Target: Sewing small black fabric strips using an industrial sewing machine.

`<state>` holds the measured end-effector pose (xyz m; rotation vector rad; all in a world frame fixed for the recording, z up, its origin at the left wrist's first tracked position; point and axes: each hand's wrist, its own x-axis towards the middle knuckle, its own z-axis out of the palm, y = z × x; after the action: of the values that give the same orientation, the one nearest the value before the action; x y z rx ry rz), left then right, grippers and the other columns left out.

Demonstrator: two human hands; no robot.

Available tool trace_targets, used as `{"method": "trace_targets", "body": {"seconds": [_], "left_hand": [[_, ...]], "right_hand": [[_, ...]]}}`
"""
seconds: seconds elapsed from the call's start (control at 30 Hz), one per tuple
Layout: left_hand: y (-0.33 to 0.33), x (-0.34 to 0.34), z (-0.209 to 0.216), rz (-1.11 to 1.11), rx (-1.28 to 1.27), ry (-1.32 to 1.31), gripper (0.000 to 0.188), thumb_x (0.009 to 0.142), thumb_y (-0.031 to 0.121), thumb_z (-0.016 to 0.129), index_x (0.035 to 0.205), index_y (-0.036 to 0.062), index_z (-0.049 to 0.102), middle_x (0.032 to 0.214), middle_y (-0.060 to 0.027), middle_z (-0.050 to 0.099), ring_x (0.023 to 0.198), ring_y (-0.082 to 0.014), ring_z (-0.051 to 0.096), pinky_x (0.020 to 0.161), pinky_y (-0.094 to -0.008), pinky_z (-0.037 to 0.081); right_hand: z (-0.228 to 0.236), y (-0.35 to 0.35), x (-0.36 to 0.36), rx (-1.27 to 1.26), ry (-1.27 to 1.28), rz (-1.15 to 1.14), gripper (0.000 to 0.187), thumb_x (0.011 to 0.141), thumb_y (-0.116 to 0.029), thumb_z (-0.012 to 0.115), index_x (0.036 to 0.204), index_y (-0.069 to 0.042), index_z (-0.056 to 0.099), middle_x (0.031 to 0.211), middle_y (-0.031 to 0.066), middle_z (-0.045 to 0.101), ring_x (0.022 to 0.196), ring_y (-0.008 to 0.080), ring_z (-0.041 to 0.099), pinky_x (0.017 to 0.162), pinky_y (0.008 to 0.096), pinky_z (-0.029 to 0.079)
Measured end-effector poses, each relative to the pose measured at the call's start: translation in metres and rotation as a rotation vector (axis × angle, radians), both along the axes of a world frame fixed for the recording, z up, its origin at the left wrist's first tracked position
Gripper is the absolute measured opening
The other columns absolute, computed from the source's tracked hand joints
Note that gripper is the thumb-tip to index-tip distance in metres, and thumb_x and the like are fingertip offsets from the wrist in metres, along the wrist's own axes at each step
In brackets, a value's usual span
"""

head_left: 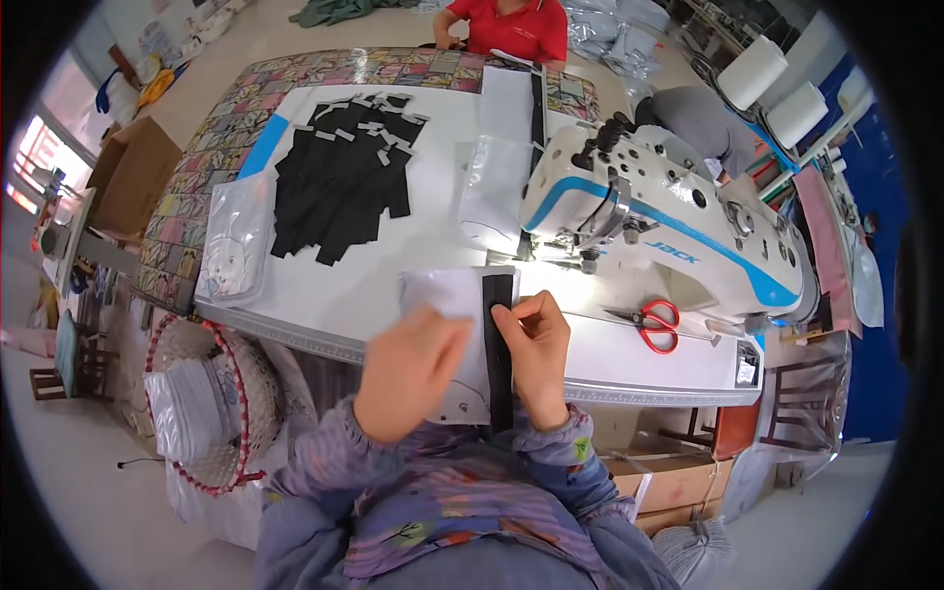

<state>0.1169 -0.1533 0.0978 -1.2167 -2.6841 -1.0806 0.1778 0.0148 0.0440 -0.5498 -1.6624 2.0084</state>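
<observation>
My right hand (536,354) pinches the edge of a long black fabric strip (499,383) between thumb and fingers. The strip lies along the right side of a white sheet-like piece (462,403), which hangs over the table's near edge toward my lap. My left hand (411,369) is over the left part of that white piece, smeared by motion, so its fingers cannot be made out. Just beyond the piece stands a white and blue sewing machine (678,211), its lamp lit at the needle area. Red-handled scissors (657,323) lie to the right of my right hand.
Black fabric strips (339,187) are heaped on the white tabletop, beside a clear-wrapped white packet (236,241). At the left stands a basket (241,413) of folded white pieces. A cardboard box (133,177) is behind it. A person in red (516,29) sits across the table.
</observation>
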Motion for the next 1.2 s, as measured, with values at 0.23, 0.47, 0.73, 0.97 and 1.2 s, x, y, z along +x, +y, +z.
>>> {"method": "trace_targets", "body": {"seconds": [0.23, 0.47, 0.73, 0.97, 1.2], "left_hand": [[0.047, -0.048, 0.004, -0.025, 0.056, 0.094, 0.015, 0.089, 0.020, 0.075, 0.101, 0.0118, 0.072, 0.088, -0.0033, 0.069, 0.091, -0.0242, 0.064, 0.096, -0.0497, 0.039], [0.055, -0.055, -0.006, -0.062, 0.276, -0.037, 0.010, 0.082, 0.017, 0.079, 0.084, 0.0089, 0.073, 0.080, -0.0023, 0.071, 0.079, -0.0216, 0.063, 0.086, -0.0385, 0.042], [0.081, -0.053, -0.032, 0.028, 0.214, 0.061, 0.004, 0.086, 0.015, 0.076, 0.083, 0.0132, 0.074, 0.085, 0.0014, 0.072, 0.087, -0.0216, 0.062, 0.099, -0.0454, 0.036], [0.124, -0.072, -0.084, 0.057, 0.133, 0.219, 0.009, 0.088, 0.021, 0.070, 0.087, 0.0156, 0.076, 0.089, 0.0015, 0.072, 0.093, -0.0233, 0.062, 0.104, -0.0501, 0.034], [0.132, -0.082, -0.099, 0.066, 0.065, 0.169, 0.009, 0.085, 0.022, 0.070, 0.084, 0.0137, 0.073, 0.088, -0.0011, 0.073, 0.092, -0.0262, 0.064, 0.099, -0.0460, 0.037]], "right_hand": [[0.009, -0.008, 0.012, -0.023, 0.048, 0.012, 0.027, 0.094, 0.010, 0.067, 0.096, -0.008, 0.046, 0.094, 0.0011, 0.059, 0.082, 0.0040, 0.052, 0.071, 0.0198, 0.044], [0.003, -0.001, 0.015, -0.030, 0.038, 0.005, 0.027, 0.094, 0.011, 0.065, 0.099, -0.007, 0.045, 0.102, 0.0065, 0.064, 0.088, 0.0061, 0.058, 0.076, 0.0208, 0.049], [-0.014, 0.014, 0.009, 0.243, -0.060, -0.103, 0.025, 0.093, 0.006, 0.069, 0.102, -0.005, 0.049, 0.089, 0.0054, 0.065, 0.075, 0.0074, 0.060, 0.066, 0.0243, 0.050], [-0.025, 0.036, -0.009, 1.163, -0.455, -0.079, 0.043, 0.092, -0.019, 0.072, 0.133, -0.011, 0.060, 0.076, 0.0108, 0.068, 0.066, 0.0321, 0.067, 0.058, 0.0416, 0.053], [-0.022, 0.050, -0.018, 1.124, -0.673, 0.122, 0.038, 0.094, -0.023, 0.069, 0.128, -0.007, 0.062, 0.081, 0.0184, 0.071, 0.076, 0.0389, 0.070, 0.065, 0.0492, 0.055]]}}
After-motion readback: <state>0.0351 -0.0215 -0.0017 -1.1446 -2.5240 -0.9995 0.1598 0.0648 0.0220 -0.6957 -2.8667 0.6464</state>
